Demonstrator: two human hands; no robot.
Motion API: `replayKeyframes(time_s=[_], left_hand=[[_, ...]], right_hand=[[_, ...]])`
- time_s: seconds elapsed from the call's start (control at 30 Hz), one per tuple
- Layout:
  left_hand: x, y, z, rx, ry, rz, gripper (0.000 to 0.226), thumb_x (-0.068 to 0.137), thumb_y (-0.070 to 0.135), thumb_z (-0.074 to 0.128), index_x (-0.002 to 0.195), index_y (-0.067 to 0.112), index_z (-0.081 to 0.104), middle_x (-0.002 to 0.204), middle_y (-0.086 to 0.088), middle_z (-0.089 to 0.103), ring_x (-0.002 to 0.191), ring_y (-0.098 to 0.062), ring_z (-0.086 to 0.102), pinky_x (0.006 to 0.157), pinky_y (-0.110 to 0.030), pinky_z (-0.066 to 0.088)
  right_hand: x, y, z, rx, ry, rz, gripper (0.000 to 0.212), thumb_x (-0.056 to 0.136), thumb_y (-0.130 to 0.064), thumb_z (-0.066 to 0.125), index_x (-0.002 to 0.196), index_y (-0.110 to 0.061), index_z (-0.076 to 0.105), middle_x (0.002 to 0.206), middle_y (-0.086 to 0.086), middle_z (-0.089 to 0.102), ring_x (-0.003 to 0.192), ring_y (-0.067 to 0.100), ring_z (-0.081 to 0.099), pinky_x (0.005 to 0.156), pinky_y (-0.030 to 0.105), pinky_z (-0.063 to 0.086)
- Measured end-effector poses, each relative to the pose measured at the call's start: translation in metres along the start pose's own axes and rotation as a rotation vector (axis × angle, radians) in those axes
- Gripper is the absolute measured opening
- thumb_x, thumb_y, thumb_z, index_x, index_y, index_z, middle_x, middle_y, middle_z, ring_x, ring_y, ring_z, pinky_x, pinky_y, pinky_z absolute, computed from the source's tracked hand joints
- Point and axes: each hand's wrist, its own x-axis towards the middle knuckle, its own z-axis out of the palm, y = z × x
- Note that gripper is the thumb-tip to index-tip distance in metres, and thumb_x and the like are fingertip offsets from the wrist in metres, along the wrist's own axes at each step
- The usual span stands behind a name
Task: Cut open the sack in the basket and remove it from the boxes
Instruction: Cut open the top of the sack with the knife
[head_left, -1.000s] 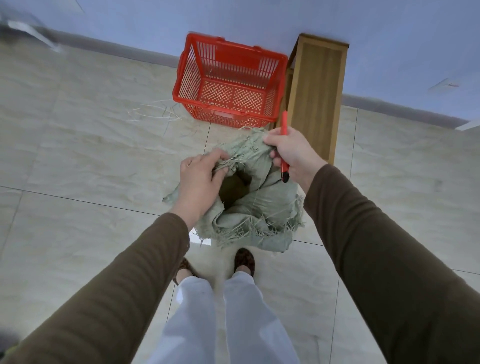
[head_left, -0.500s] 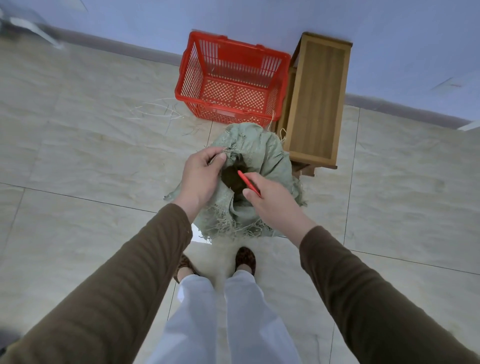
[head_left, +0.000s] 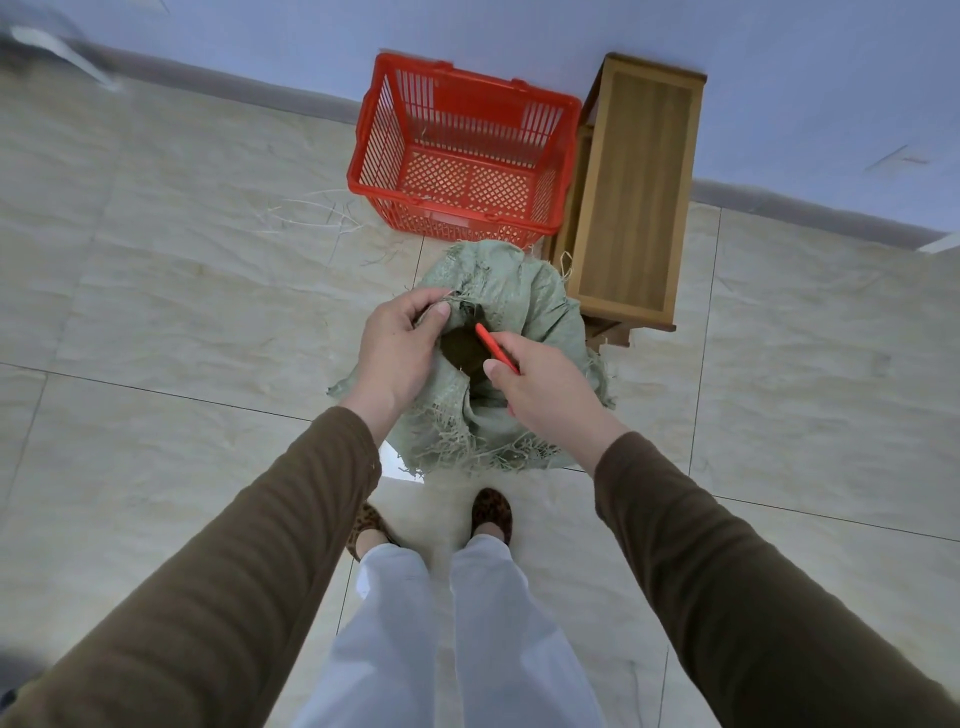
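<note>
On the floor (head_left: 156, 322), just below the two grips, lies the green woven sack (head_left: 511, 291), out of the red basket (head_left: 462, 150), which stands behind it near the wall. No brand, label or writing can be read on any thing here.

The left hand (head_left: 397, 351) comes from the lower left in a brown sleeve. Its thumb and fingers are curled and pinch the frayed edge of a hole in the sack, at the left side of this hole. The right hand (head_left: 548, 387) comes from the lower right. Its fingers are closed around a thin red cutter (head_left: 496, 347), which points up and left from this grip, with its tip over the dark opening between the two hands. What is inside the opening I cannot tell; it looks dark brown.

To the right of the right grip stands a wooden stool (head_left: 636, 192), just beside the basket and touching or almost touching the sack. Loose pale fibres (head_left: 311, 215) lie on the tiles to the left of the basket. Below the grips are white trousers and two patterned shoes.
</note>
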Motion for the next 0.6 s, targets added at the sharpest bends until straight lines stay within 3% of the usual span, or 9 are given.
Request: replayKeyframes(time_s=[0.13, 0.3, 0.4, 0.47, 0.53, 0.6], left_hand=[[-0.0002, -0.0001, -0.0036, 0.035, -0.002, 0.006, 0.025, 0.102, 0.016, 0.06, 0.122, 0.01, 0.075, 0.114, -0.007, 0.077, 0.111, -0.022, 0.071, 0.104, -0.046, 0.053], [-0.0024, 0.0, -0.0034, 0.159, -0.072, 0.064, 0.026, 0.102, 0.021, 0.062, 0.124, 0.015, 0.073, 0.115, -0.003, 0.077, 0.11, -0.019, 0.07, 0.103, -0.043, 0.052], [-0.0051, -0.0037, -0.0007, 0.121, -0.04, 0.072, 0.029, 0.102, 0.02, 0.062, 0.129, 0.024, 0.069, 0.102, 0.004, 0.075, 0.099, -0.012, 0.07, 0.098, -0.038, 0.055], [-0.0066, -0.0062, 0.0004, 0.085, -0.043, 0.087, 0.037, 0.102, 0.02, 0.061, 0.137, 0.032, 0.063, 0.086, 0.009, 0.068, 0.082, -0.007, 0.066, 0.087, -0.035, 0.056], [-0.0065, -0.0059, -0.0008, 0.095, -0.069, 0.119, 0.053, 0.102, 0.023, 0.059, 0.146, 0.049, 0.048, 0.079, -0.003, 0.063, 0.074, -0.014, 0.061, 0.078, -0.035, 0.052], [-0.003, -0.0041, -0.0033, 0.154, -0.129, 0.164, 0.063, 0.104, 0.023, 0.055, 0.151, 0.059, 0.034, 0.101, -0.004, 0.071, 0.091, -0.014, 0.067, 0.087, -0.033, 0.053]], right_hand=[[0.0007, -0.0003, 0.0001, 0.007, 0.018, 0.015, 0.033, 0.109, -0.026, 0.049, 0.141, -0.02, 0.058, 0.089, -0.003, 0.06, 0.087, 0.029, 0.067, 0.085, 0.052, 0.058], [0.0001, -0.0018, 0.0, 0.011, 0.041, 0.0, 0.032, 0.11, -0.026, 0.049, 0.14, -0.021, 0.058, 0.091, -0.003, 0.062, 0.083, 0.025, 0.067, 0.08, 0.049, 0.059], [0.0042, -0.0034, -0.0027, -0.07, -0.02, -0.005, 0.031, 0.11, -0.025, 0.049, 0.138, -0.019, 0.06, 0.086, -0.003, 0.06, 0.083, 0.026, 0.064, 0.079, 0.046, 0.057], [0.0061, -0.0044, -0.0045, -0.074, -0.006, -0.021, 0.029, 0.109, -0.025, 0.05, 0.136, -0.019, 0.061, 0.083, -0.005, 0.058, 0.082, 0.026, 0.063, 0.078, 0.045, 0.055], [0.0056, -0.0036, -0.0057, -0.027, 0.041, -0.051, 0.031, 0.109, -0.024, 0.051, 0.138, -0.019, 0.061, 0.084, -0.006, 0.058, 0.081, 0.024, 0.062, 0.077, 0.047, 0.055], [0.002, -0.0004, -0.0046, 0.029, 0.047, -0.066, 0.034, 0.109, -0.024, 0.051, 0.141, -0.021, 0.06, 0.086, -0.006, 0.061, 0.078, 0.024, 0.064, 0.075, 0.047, 0.057]])
